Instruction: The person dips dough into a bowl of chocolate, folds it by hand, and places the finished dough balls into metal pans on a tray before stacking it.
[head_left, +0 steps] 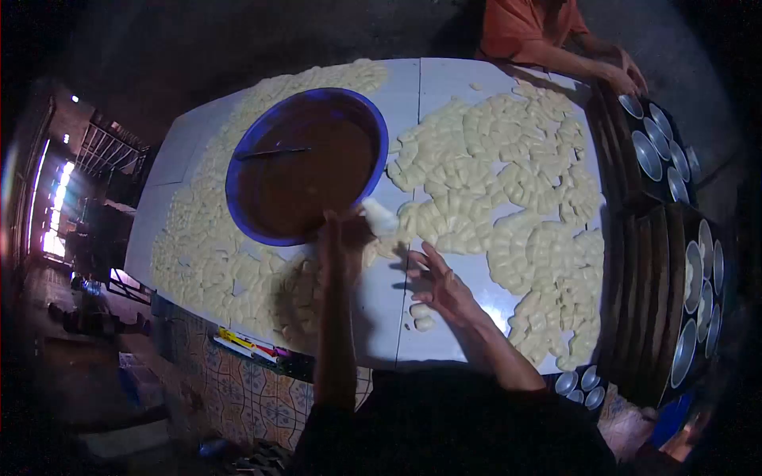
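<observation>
My left hand [343, 236] is at the near right rim of a blue basin [379, 127], its fingers dark and partly blurred. It is closed on a pale piece of dough [379, 216] that sticks out on its right. My right hand [444, 289] is open, fingers spread, above the white table and holding nothing. Small dough pieces [422, 317] lie just left of it. Brown filling [317, 174] covers the inside of the basin, with a dark flat stick-like tool [274, 151] lying across it.
Rows of dough pieces [508, 174] spread over the white table [440, 75] on both sides of the basin. Dark stacked trays with round metal tins [647, 155] stand along the right edge. At the far right corner a person in an orange shirt [524, 28] rests their hands near the tins.
</observation>
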`<state>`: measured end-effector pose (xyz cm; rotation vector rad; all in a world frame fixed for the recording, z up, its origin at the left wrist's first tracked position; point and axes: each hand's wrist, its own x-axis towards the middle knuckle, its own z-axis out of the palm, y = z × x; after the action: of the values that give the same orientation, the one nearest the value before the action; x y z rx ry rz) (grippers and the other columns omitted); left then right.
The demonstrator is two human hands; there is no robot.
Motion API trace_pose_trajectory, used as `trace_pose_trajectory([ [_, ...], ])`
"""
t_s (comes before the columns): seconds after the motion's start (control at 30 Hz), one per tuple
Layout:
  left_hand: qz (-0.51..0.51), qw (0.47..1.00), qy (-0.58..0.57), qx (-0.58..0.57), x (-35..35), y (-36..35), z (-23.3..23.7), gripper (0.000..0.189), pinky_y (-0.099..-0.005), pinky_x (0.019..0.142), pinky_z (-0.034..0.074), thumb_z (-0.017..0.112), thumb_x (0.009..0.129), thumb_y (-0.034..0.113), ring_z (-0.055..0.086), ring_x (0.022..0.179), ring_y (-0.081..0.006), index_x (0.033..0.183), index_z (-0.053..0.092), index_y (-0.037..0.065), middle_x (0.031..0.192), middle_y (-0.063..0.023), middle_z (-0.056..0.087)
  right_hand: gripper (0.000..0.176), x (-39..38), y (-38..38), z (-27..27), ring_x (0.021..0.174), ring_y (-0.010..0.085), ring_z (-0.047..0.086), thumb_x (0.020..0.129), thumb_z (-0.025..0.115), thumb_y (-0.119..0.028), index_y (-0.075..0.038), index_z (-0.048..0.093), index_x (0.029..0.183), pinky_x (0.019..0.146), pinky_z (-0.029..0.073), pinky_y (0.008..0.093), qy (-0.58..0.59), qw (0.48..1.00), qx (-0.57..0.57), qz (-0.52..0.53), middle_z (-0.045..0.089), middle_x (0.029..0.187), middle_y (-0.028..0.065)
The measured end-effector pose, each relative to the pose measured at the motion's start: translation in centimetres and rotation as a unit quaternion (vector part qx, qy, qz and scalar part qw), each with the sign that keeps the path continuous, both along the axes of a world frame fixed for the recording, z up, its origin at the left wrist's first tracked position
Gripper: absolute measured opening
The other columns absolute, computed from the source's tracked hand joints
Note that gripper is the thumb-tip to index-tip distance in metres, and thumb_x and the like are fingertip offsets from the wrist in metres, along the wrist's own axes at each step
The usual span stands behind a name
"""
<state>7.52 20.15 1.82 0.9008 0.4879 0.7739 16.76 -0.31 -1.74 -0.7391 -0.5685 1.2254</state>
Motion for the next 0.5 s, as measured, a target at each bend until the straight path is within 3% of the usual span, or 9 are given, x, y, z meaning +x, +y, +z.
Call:
trace_pose_trajectory([
  [0.03,0.082,0.979,0.117,0.144,1.3,3.3,1.6,0.059,-0.0347,0.072,0.047,0.037,0.096,0.052,0.058,0.075,-0.0181,0.096,0.063,0.0,0.086,-0.0089,0.064,0.091,0.3,-0.1,0.5,0.124,0.025,0.038,0.086,0.046,-0.065,-0.015,0.005,0.149,0.091,0.042,0.035,-0.03,0.999,-0.026,-0.022,0.021,0.15,0.012],
  [0.07,0.063,0.957,0.203,0.2,2.5,5.7,3.4,0.059,-0.0341,0.07,0.045,0.036,0.097,0.05,0.058,0.075,-0.0185,0.095,0.062,-0.002,0.088,-0.0108,0.064,0.091,0.7,0.0,-0.9,0.122,0.0222,0.039,0.084,0.053,-0.061,-0.015,0.009,0.15,0.086,0.044,0.0318,-0.064,0.997,-0.019,-0.037,0.026,0.147,0.0092],
  [0.1,0.083,0.838,0.404,0.357,3.1,8.2,3.6,0.062,-0.0377,0.077,0.045,0.033,0.097,0.05,0.059,0.078,-0.0257,0.101,0.061,-0.005,0.089,-0.0149,0.064,0.085,0.8,-0.1,-1.3,0.121,0.0232,0.041,0.088,0.052,-0.055,-0.015,0.009,0.149,0.088,0.044,0.0327,-0.088,0.995,-0.024,-0.043,0.027,0.147,0.0102],
  [0.13,0.057,0.805,0.418,0.418,3.3,11.4,-0.4,0.068,-0.0413,0.085,0.042,0.028,0.097,0.053,0.059,0.086,-0.0357,0.107,0.06,-0.006,0.096,-0.0199,0.064,0.079,0.8,-0.2,-1.7,0.121,0.0243,0.043,0.091,0.051,-0.049,-0.015,0.01,0.149,0.09,0.044,0.0337,-0.112,0.992,-0.03,-0.049,0.028,0.146,0.0113],
  [0.17,-0.014,0.78,0.476,0.406,3.7,10.1,2.6,0.07,-0.0421,0.088,0.041,0.025,0.097,0.054,0.059,0.09,-0.039,0.107,0.061,-0.005,0.096,-0.022,0.064,0.077,0.7,-0.3,-2.2,0.121,0.0239,0.043,0.092,0.051,-0.046,-0.015,0.01,0.149,0.089,0.044,0.0331,-0.089,0.994,-0.048,-0.042,0.029,0.146,0.011],
  [0.23,-0.099,0.774,0.521,0.347,3.8,10.0,3.8,0.071,-0.0424,0.086,0.041,0.022,0.096,0.057,0.057,0.086,-0.0367,0.101,0.06,-0.003,0.091,-0.0194,0.064,0.073,0.6,-0.5,-3.2,0.12,0.023,0.044,0.094,0.051,-0.041,-0.014,0.011,0.149,0.088,0.045,0.0318,-0.042,0.995,-0.087,-0.032,0.031,0.145,0.0106],
  [0.3,-0.127,0.818,0.5,0.255,2.8,13.7,-1.2,0.069,-0.0415,0.076,0.044,0.023,0.095,0.06,0.054,0.07,-0.0254,0.089,0.059,0.001,0.081,-0.0101,0.064,0.068,0.8,-0.7,-3.3,0.116,0.0211,0.048,0.095,0.049,-0.038,-0.013,0.015,0.148,0.088,0.045,0.0302,-0.046,0.995,-0.083,-0.03,0.034,0.142,0.0098],
  [0.43,-0.013,0.707,0.539,0.458,1.3,6.1,3.1,0.083,-0.031,0.061,0.043,0.018,0.088,0.072,0.053,0.059,-0.0152,0.079,0.066,0.004,0.076,-0.0104,0.065,0.062,-0.3,-0.1,-3.5,0.11,0.019,0.052,0.097,0.046,-0.035,-0.01,0.019,0.147,0.086,0.046,0.0301,-0.04,0.994,-0.096,-0.035,0.043,0.135,0.0108],
  [0.5,0.003,0.893,0.422,0.154,-0.7,4.0,1.1,0.083,-0.0321,0.074,0.044,0.019,0.084,0.077,0.061,0.076,-0.0178,0.099,0.068,0.012,0.081,-0.0158,0.068,0.059,-0.4,1.2,-2.9,0.108,0.0184,0.053,0.098,0.046,-0.032,-0.009,0.02,0.147,0.086,0.046,0.0305,0.095,0.994,-0.06,-0.01,0.047,0.131,0.0111],
])
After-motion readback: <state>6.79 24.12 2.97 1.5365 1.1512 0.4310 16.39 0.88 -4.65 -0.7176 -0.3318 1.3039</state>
